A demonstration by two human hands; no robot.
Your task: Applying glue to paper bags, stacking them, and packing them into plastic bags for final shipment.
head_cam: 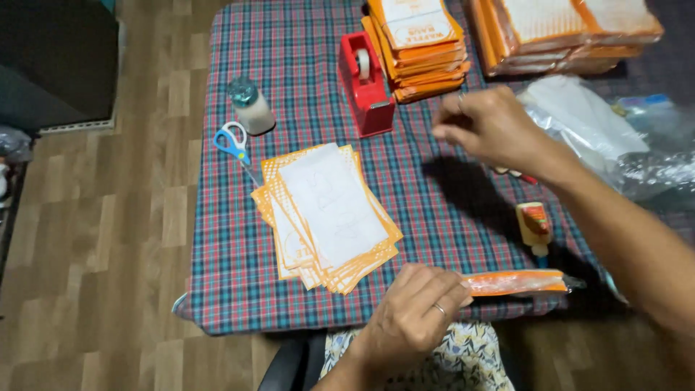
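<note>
From the head camera, my left hand (416,311) pinches one end of a flat orange plastic-wrapped packet (515,282), which runs out to its right along the near edge of the plaid-covered table (239,246). Just left of that hand lies a fanned stack of orange-and-white printed cards (326,217). My right hand (489,127) hovers above the cloth, fingers loosely curled; I cannot tell whether it grips anything. Left of it stands a red tape dispenser (365,87).
</note>
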